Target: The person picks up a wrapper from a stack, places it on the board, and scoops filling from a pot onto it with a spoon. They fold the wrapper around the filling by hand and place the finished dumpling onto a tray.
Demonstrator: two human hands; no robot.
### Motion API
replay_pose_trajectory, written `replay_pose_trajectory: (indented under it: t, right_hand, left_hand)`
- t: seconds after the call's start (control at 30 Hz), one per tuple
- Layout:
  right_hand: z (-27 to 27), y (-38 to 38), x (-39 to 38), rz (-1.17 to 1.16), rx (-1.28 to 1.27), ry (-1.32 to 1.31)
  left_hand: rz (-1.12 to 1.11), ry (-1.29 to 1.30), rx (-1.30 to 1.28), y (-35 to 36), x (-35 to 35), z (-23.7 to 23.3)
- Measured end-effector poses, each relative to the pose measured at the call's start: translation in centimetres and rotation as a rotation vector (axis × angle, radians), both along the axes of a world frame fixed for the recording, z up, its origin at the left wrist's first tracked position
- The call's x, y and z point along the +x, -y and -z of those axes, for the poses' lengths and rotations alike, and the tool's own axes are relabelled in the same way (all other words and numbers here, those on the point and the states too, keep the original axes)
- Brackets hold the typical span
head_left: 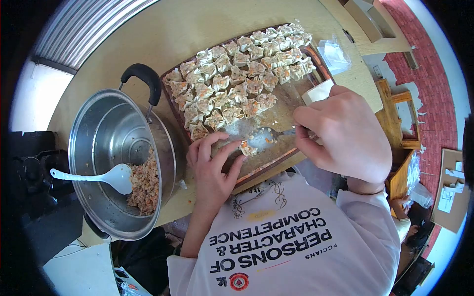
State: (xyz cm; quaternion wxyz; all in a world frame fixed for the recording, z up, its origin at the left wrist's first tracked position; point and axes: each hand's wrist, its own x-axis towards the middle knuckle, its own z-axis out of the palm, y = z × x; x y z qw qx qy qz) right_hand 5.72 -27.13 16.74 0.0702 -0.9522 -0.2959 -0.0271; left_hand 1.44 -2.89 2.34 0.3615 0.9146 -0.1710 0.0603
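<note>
Rows of filled dumplings [232,92] cover much of a wooden-rimmed tray [266,168]. My right hand [340,133] grips the handle of a metal spoon [267,133], whose bowl is low over the tray and holds a little filling. Close to the spoon's tip is a single small dumpling [248,149] near the front edge. My left hand [213,165] has its fingers spread, with the fingertips beside this dumpling; whether they touch it is unclear. Beside my right hand lies a white stack of wrappers [318,92], partly covered by the hand.
At the left stands a large metal pot [111,148] with meat filling [146,182] and a white ladle [116,178]. A clear plastic bag [334,55] lies beyond the tray's right corner. Part of another person [402,217] shows at the far right, near wooden furniture.
</note>
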Motion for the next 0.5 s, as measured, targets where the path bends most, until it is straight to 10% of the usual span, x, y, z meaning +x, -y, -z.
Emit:
replay_pose_trajectory:
  t: [0.5]
  right_hand:
    - [-3.1,1.0,0.3,0.117,0.322,0.078]
  left_hand:
    - [0.021,-0.004,-0.018,-0.3,-0.2,0.3]
